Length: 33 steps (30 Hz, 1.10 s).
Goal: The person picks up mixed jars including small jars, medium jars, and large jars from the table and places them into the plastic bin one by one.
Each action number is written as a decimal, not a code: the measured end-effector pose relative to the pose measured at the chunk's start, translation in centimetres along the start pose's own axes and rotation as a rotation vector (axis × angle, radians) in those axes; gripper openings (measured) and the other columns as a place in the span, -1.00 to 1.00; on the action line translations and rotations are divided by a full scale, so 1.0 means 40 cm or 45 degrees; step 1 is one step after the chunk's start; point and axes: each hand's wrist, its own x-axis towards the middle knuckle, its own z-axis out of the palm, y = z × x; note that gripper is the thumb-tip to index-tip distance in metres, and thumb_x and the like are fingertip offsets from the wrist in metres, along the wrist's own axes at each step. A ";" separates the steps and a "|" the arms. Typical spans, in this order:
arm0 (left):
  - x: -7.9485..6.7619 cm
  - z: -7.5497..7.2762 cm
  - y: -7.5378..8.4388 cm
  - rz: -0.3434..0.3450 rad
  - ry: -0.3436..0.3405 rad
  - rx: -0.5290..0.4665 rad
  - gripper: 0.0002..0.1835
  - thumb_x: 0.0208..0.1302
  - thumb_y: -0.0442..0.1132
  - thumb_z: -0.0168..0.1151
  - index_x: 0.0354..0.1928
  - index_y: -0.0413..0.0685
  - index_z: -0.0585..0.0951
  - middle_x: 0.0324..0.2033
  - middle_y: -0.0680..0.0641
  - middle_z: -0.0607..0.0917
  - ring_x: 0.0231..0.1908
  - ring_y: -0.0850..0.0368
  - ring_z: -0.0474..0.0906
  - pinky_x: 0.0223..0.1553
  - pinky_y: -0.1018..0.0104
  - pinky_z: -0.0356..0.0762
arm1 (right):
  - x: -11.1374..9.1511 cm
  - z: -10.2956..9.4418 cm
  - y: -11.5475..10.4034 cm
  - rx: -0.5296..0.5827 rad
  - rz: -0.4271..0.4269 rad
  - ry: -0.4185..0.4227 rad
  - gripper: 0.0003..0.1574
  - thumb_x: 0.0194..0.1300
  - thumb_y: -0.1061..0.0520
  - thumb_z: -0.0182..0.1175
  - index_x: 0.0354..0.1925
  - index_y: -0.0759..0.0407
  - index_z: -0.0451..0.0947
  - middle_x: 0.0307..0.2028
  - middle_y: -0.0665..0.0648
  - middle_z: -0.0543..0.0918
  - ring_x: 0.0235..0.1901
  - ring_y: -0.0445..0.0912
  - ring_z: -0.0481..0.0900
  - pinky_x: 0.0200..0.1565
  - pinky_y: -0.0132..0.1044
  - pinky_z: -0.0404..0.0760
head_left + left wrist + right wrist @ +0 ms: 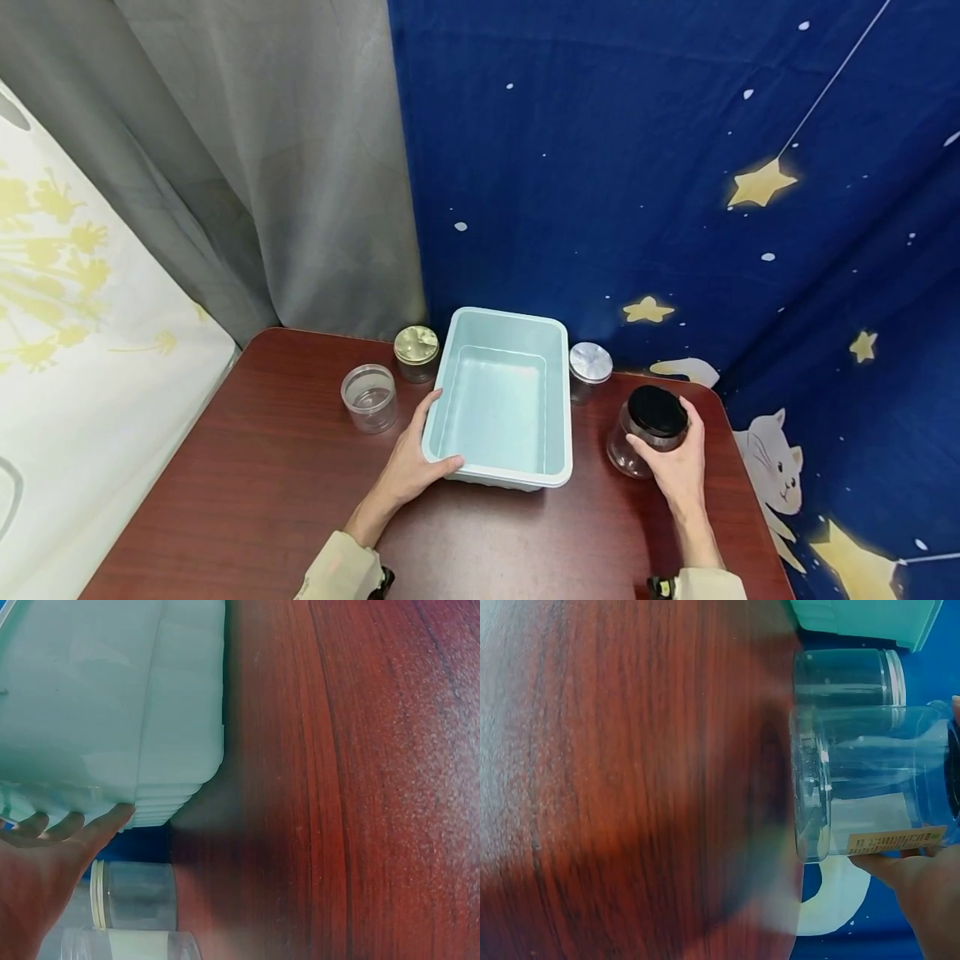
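Observation:
A pale blue plastic basin stands on the table. My left hand grips its near left corner, the thumb at the front rim and the fingers along the left side. In the left wrist view those fingers lie against the basin's outer wall. To the right, my right hand holds a clear jar with a black lid, thumb on one side and fingers on the other. The right wrist view shows the jar's see-through body with a printed label low on its side; its lid is mostly cut off there.
Left of the basin stand an open-topped clear jar and a gold-lidded jar. A silver-lidded jar is by the basin's right side. The reddish-brown table ends at a grey curtain and a blue one.

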 end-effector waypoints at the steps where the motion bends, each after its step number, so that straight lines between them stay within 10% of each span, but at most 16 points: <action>1: 0.000 0.000 0.001 0.000 0.001 -0.002 0.15 -0.12 -0.03 0.59 0.52 0.33 0.12 0.35 -0.30 0.38 0.23 -0.28 0.41 0.17 -0.16 0.31 | -0.001 -0.001 -0.005 -0.006 -0.002 -0.002 0.36 -0.28 0.40 0.63 0.46 0.07 0.20 0.25 0.13 0.43 0.13 -0.30 0.36 0.15 -0.52 0.22; 13: 0.002 0.000 0.002 -0.014 -0.008 -0.008 0.14 -0.11 -0.04 0.58 0.52 0.37 0.11 0.36 -0.31 0.37 0.23 -0.27 0.41 0.15 -0.17 0.30 | -0.023 -0.009 -0.142 -0.007 -0.068 -0.031 0.28 -0.25 0.46 0.57 0.43 0.29 0.18 0.23 0.31 0.42 0.12 -0.21 0.38 0.13 -0.55 0.22; 33: 0.000 0.003 -0.004 -0.022 0.002 -0.006 0.15 -0.11 -0.05 0.58 0.52 0.38 0.10 0.34 -0.32 0.38 0.24 -0.29 0.40 0.17 -0.21 0.29 | 0.007 -0.008 -0.138 -0.200 -0.209 -0.141 0.41 -0.38 0.24 0.71 0.45 -0.16 0.30 0.09 0.14 0.40 0.06 -0.24 0.28 0.03 -0.50 0.23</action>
